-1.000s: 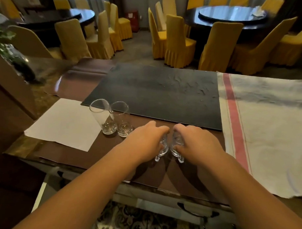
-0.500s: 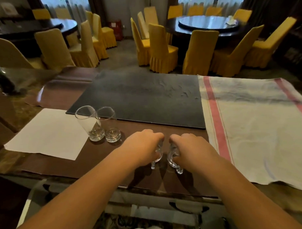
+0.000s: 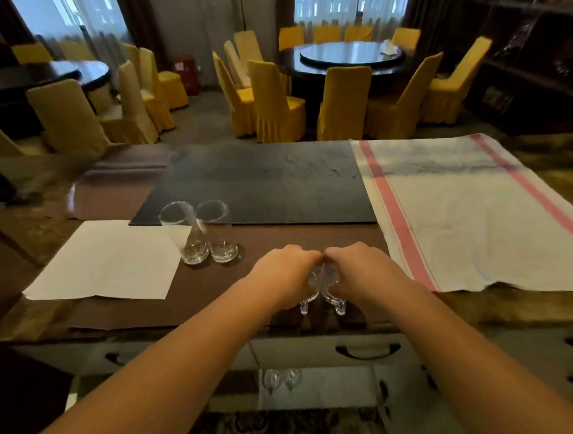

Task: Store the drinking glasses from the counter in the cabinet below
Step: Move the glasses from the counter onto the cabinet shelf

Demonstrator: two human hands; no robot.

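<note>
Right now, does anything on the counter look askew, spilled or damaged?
Nothing spilled or broken. The two free glasses stand upright, touching, beside the white paper. The striped cloth lies slightly crooked, its near edge wavy.

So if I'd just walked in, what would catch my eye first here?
Probably the two hands meeting at the counter's near edge, the left hand and right hand each gripping a small clear glass. Next, the two empty glasses standing side by side to their left, beside a white sheet of paper. Behind, yellow-covered chairs ring dark round tables.
</note>
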